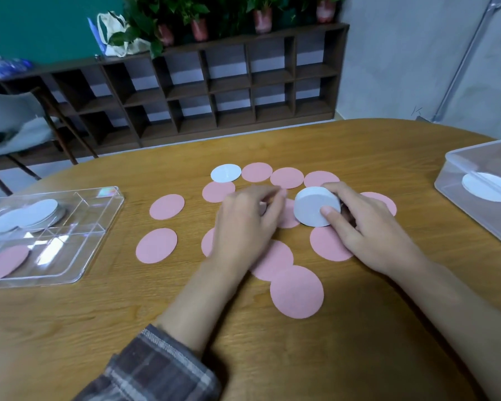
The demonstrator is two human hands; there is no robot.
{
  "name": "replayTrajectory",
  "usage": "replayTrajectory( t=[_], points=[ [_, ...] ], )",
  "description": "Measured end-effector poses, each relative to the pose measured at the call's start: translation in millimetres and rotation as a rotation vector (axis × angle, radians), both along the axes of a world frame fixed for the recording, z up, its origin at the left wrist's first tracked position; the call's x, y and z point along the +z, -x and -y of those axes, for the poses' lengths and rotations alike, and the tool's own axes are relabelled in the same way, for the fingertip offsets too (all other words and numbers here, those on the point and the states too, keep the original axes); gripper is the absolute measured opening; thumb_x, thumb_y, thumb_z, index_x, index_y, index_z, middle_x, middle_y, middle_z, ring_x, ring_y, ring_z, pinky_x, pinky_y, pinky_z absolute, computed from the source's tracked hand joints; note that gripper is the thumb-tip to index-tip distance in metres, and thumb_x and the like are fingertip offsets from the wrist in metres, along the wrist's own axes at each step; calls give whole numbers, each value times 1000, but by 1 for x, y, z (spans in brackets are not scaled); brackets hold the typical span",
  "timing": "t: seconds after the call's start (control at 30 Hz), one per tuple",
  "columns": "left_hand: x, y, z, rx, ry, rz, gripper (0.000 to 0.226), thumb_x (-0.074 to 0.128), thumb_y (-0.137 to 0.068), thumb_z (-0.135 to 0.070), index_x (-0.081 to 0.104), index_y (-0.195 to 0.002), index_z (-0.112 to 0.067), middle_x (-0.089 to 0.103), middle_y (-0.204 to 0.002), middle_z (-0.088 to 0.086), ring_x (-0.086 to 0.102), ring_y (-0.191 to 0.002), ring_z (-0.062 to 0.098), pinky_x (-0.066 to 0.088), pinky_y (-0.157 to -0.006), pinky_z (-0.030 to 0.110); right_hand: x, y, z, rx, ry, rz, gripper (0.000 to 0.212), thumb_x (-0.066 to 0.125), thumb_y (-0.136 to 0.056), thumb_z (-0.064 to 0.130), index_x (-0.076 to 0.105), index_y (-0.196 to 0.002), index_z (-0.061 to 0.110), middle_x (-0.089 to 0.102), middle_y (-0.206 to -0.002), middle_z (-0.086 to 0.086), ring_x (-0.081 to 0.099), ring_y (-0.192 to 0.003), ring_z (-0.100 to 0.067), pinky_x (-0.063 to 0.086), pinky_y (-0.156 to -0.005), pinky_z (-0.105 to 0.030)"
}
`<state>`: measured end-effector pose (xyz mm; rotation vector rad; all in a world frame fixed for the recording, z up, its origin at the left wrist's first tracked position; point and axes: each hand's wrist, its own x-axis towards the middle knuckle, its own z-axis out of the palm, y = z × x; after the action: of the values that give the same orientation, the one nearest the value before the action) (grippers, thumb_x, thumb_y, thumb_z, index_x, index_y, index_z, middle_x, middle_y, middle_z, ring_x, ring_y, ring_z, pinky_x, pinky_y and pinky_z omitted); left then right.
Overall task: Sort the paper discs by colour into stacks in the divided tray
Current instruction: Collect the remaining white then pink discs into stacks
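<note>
Several pink paper discs (pixel 166 206) lie spread over the middle of the wooden table (pixel 359 328), and one white disc (pixel 225 173) lies at the far edge of the group. My right hand (pixel 368 227) grips a thick stack of white discs (pixel 311 208), tilted on edge above the pink ones. My left hand (pixel 248 224) rests palm down on the discs just left of the stack, fingers curled at the tips; what they touch is hidden. The clear divided tray (pixel 99 227) at the left holds white discs in a far compartment and a pink disc in a near one.
A clear plastic box (pixel 457 175) with a white disc inside stands at the right table edge. Beyond the table are a dark cubby shelf (pixel 214 91) with potted plants on top and a grey chair (pixel 9 125) at the left.
</note>
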<state>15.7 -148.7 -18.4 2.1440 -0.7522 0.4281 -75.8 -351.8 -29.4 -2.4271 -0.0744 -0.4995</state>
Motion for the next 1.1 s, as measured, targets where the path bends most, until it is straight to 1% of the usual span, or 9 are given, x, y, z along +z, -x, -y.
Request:
replayTrajectory(
  t=[0.1, 0.23, 0.37, 0.5, 0.67, 0.83, 0.93, 1.0, 1.1],
  points=[
    [8, -30, -11, 144, -101, 15, 28, 60, -100, -30, 77, -118, -19, 79, -109, -4, 71, -103, 19, 57, -86, 37, -1, 0, 2, -6, -30, -14, 26, 48, -106, 32, 51, -131, 34, 60, -90, 15, 55, -83, -9, 42, -66, -30],
    [12, -73, -15, 214, -297, -80, 40, 60, -100, -30, 65, -136, -14, 70, -131, 10, 63, -119, 34, 52, -91, 41, -3, -2, 3, -20, -69, -7, 24, 49, -105, 31, 53, -129, 32, 59, -84, 15, 55, -81, -9, 37, -64, -24],
    [13, -104, -14, 207, -467, -209, 62, 61, -101, -39, 44, -155, -14, 47, -158, 11, 44, -144, 34, 41, -111, 44, -3, -3, 4, -28, -76, -9, 24, 51, -105, 30, 54, -129, 32, 58, -82, 17, 55, -80, -8, 37, -63, -16],
    [5, -119, -15, 273, -523, -272, 54, 57, -100, -53, 58, -139, -14, 67, -128, 12, 57, -121, 36, 50, -92, 44, -3, -4, 4, -27, -82, -11, 25, 51, -105, 29, 55, -129, 31, 59, -83, 14, 55, -80, -10, 38, -63, -15],
    [-9, -120, -18, 285, -508, -96, 46, 53, -103, -53, 69, -98, -10, 71, -92, 12, 63, -89, 38, 50, -69, 42, -3, -4, 3, -29, -81, -5, 26, 52, -105, 28, 55, -130, 30, 57, -83, 16, 54, -81, -8, 38, -64, -13],
    [-4, -112, -24, 243, -434, -51, 46, 47, -108, -44, 74, -94, -9, 71, -83, 18, 63, -82, 44, 53, -72, 49, -2, -3, 3, -22, -81, 10, 26, 53, -104, 27, 57, -130, 30, 57, -82, 14, 53, -79, -11, 37, -64, -15],
    [-2, -106, -29, 216, -461, 64, 35, 49, -108, -37, 74, -108, -12, 73, -87, 17, 64, -83, 44, 53, -68, 47, -2, -3, 3, -16, -97, 20, 25, 55, -104, 26, 58, -128, 30, 59, -80, 7, 52, -77, -14, 38, -63, -18],
    [1, -99, -31, 194, -436, 158, 33, 50, -107, -36, 73, -112, -13, 74, -88, 13, 66, -81, 40, 52, -65, 43, -2, -2, 3, -12, -105, 22, 24, 55, -104, 27, 58, -127, 31, 60, -81, 4, 52, -77, -14, 39, -65, -20],
    [6, -84, -35, 105, -247, 263, 44, 41, -107, -41, 73, -102, -13, 74, -84, 6, 66, -74, 29, 53, -63, 45, -2, -2, 4, -10, -119, 24, 24, 55, -103, 28, 58, -127, 32, 61, -81, -2, 52, -77, -16, 42, -68, -27]
  ],
)
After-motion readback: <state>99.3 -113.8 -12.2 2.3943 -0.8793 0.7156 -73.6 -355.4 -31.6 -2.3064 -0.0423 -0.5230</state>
